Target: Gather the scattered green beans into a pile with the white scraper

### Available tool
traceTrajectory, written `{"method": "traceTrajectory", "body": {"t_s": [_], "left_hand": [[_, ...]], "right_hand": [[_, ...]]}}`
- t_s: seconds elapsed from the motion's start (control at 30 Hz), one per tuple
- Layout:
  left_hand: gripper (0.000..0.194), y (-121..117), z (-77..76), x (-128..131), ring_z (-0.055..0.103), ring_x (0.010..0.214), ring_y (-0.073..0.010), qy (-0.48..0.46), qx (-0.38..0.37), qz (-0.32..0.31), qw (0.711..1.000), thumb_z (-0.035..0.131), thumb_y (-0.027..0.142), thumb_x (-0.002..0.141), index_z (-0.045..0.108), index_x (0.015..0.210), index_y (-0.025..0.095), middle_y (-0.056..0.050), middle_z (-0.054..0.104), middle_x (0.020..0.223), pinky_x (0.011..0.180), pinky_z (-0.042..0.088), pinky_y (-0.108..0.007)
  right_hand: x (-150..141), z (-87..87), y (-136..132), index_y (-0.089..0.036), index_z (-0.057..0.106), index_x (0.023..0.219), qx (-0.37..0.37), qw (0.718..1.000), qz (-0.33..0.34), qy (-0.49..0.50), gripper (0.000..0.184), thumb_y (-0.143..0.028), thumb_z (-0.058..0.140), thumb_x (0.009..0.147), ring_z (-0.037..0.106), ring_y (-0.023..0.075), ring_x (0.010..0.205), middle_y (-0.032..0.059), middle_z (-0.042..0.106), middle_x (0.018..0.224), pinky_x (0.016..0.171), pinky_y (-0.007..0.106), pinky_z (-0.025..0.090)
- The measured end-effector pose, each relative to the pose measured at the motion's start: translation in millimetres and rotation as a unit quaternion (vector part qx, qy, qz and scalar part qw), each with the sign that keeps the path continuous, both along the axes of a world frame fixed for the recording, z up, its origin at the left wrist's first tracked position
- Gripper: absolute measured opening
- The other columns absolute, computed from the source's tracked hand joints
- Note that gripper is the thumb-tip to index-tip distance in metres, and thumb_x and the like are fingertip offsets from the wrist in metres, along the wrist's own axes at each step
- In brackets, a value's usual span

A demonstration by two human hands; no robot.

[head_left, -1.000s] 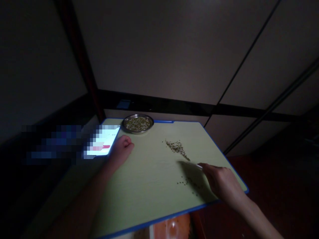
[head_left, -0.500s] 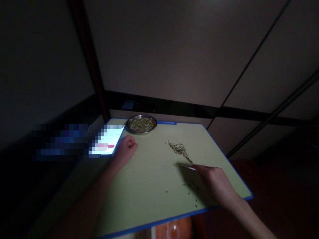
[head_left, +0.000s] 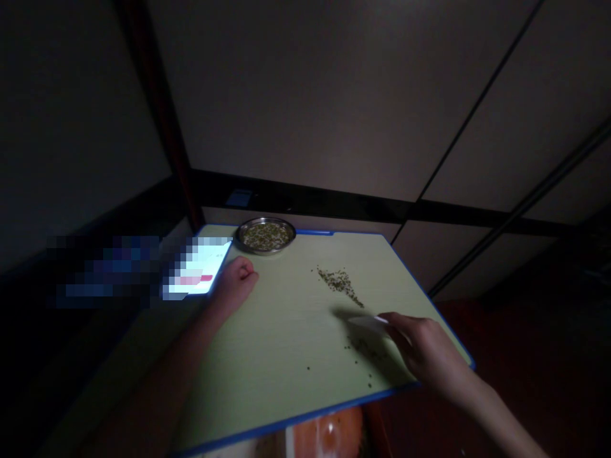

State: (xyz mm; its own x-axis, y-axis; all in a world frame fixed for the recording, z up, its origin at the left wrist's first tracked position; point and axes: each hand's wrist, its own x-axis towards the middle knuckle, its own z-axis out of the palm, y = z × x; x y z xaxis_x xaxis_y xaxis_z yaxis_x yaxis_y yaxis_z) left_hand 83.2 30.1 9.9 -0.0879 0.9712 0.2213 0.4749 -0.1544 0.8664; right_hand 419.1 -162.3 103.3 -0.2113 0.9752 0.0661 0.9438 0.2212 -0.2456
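Observation:
My right hand (head_left: 432, 350) pinches a thin, pale flat card (head_left: 370, 322), tilted above the table and casting a shadow. Just beyond it, a trail of small greenish beans or seeds (head_left: 340, 281) lies spread on the pale green tabletop (head_left: 267, 356). More loose grains (head_left: 365, 346) are scattered nearer me, partly in the shadow. On the left, my left hand (head_left: 236, 280) rests on the table in a loose fist, and no object shows in it. A round metal dish (head_left: 266, 252) holding many of the same grains sits behind that fist.
A bright screen (head_left: 198, 267), partly blurred out, stands left of my left hand. Blue edging (head_left: 305, 420) borders the table. Pale panels (head_left: 305, 108) rise behind it. Below the front edge is a shiny orange object (head_left: 329, 436).
My right hand has drawn the card slightly back towards me, away from the trail of grains. The left hand keeps its place. The whole view has shifted a little.

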Motion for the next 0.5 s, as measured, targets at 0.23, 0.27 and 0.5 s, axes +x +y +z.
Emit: {"method": "traceTrajectory", "body": {"t_s": [0.23,0.27,0.5], "left_hand": [[0.013,3.0,-2.6,-0.7,0.044,0.045,-0.012,0.005,0.002,-0.001,1.0,0.053,0.028,0.066,0.043,0.072,0.023,0.007,0.047,0.049,0.047,0.03,-0.023],[0.013,2.7,-2.2,-0.5,0.045,0.045,-0.0121,0.005,0.002,0.0,1.0,0.053,0.028,0.066,0.043,0.072,0.023,0.007,0.047,0.05,0.047,0.03,-0.023],[0.013,-1.0,1.7,0.6,0.045,0.046,-0.0117,0.005,-0.006,-0.007,1.0,0.053,0.029,0.068,0.042,0.072,0.023,0.007,0.047,0.051,0.048,0.031,-0.023]], "right_hand": [[49.5,-5.8,-7.9,-0.022,0.065,0.11,-0.016,0.996,-0.083,-0.013,0.03,-0.026,0.044,0.089,0.07,0.0219,0.078,0.0089,0.074,0.087,0.066,0.027,0.045],[50.5,-6.3,-11.0,-0.022,0.066,0.109,-0.019,0.996,-0.083,-0.009,0.03,-0.026,0.044,0.089,0.07,0.0218,0.078,0.009,0.074,0.087,0.066,0.027,0.045],[29.1,-3.4,-19.3,-0.022,0.068,0.104,-0.007,0.998,-0.062,0.006,0.027,-0.026,0.045,0.09,0.069,0.0203,0.074,0.0074,0.073,0.078,0.064,0.027,0.045]]}}
